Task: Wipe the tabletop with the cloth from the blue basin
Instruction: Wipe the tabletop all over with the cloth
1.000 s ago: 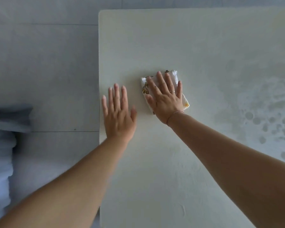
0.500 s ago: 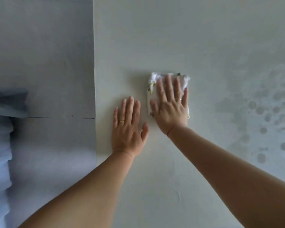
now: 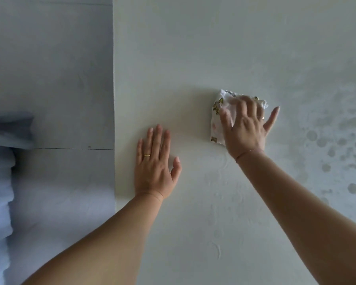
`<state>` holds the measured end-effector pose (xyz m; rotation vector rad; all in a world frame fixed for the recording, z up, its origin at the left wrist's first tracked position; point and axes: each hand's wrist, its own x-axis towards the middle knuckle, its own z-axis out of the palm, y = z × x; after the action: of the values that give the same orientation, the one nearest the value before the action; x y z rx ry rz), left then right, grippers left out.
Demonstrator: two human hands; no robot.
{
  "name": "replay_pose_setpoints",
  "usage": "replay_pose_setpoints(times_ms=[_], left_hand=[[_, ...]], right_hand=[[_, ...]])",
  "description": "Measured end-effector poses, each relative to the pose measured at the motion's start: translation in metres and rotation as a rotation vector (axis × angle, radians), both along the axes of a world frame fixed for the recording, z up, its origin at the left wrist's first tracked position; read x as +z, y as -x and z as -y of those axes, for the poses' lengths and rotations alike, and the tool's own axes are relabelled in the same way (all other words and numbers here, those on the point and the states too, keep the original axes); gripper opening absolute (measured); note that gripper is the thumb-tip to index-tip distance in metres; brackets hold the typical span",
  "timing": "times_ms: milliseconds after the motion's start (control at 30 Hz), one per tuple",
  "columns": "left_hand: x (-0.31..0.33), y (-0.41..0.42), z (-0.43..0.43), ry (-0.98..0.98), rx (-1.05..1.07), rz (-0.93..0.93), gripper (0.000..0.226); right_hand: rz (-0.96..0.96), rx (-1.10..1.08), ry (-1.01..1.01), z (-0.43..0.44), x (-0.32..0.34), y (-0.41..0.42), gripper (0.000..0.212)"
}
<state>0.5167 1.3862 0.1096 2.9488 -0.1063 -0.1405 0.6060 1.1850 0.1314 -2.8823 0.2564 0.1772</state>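
A folded white cloth [image 3: 218,118] with small yellow prints lies flat on the pale tabletop [image 3: 193,48]. My right hand [image 3: 246,128] presses down on it with spread, straight fingers and covers most of it; its left strip and top edge show. My left hand [image 3: 154,163] rests flat on the bare tabletop to the left of the cloth, apart from it, fingers straight. The blue basin is not in view.
The table's left edge [image 3: 113,120] runs straight down the frame, with grey floor tiles [image 3: 49,79] beyond it. Wet streaks and round droplet marks [image 3: 327,140] cover the tabletop at the right. Bluish fabric [image 3: 0,182] sits at the far left.
My right hand has slid the cloth to the right, away from my left hand, and its fingers have spread wider. The left hand stays flat on the table.
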Motion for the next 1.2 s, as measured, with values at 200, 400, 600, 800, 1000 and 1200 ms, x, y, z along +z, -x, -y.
replay_pose_setpoints(times_ms=[200,400,600,800,1000,1200], left_hand=[[0.001,0.001,0.001,-0.016,0.002,0.001,0.066],[0.001,0.002,0.000,0.001,0.017,0.023,0.066],[0.005,-0.001,0.003,0.036,0.034,0.036,0.065],[0.002,0.001,0.002,0.059,0.024,0.024,0.064],[0.002,0.001,0.000,0.045,0.006,0.009,0.065],[-0.005,0.003,0.002,-0.014,0.014,-0.011,0.065]], right_hand=[[-0.111,0.062,0.044,-0.006,-0.014,0.003,0.066],[-0.068,0.330,0.052,-0.042,-0.012,0.072,0.061],[-0.051,0.588,0.128,0.033,-0.011,0.080,0.056],[-0.105,-0.082,0.061,-0.003,-0.010,0.102,0.060],[-0.038,0.520,0.062,-0.017,-0.010,0.151,0.056],[-0.122,-0.136,0.072,0.018,-0.015,0.139,0.060]])
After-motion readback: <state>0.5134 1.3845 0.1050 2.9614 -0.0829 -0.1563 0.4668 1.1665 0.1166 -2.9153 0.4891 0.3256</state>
